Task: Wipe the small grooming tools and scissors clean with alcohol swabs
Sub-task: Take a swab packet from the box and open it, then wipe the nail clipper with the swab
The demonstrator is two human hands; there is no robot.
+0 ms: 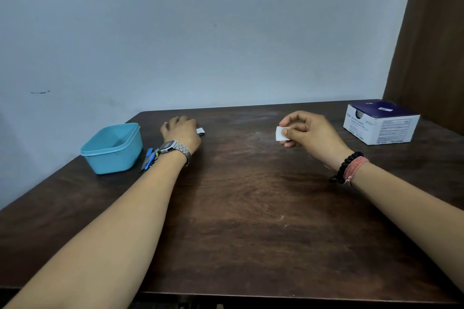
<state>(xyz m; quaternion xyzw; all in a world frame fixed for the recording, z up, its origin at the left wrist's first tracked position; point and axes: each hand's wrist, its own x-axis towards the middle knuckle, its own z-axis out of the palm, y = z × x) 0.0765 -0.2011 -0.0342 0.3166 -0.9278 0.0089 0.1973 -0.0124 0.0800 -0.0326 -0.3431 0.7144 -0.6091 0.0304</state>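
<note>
My right hand (310,130) hovers above the table's back right and pinches a small white alcohol swab (280,133) between thumb and fingers. My left hand (181,132) rests near the back left, knuckles toward me, with a scrap of white wrapper (200,130) at its fingertips; the grip itself is hidden behind the hand. Small grooming tools with blue handles (149,159) lie on the table beside the teal container, partly covered by my left wrist.
A teal plastic container (110,149) stands at the left edge of the dark wooden table (246,208). A white and navy box of alcohol swabs (381,123) sits at the back right. A pale wall is behind, a brown curtain at far right.
</note>
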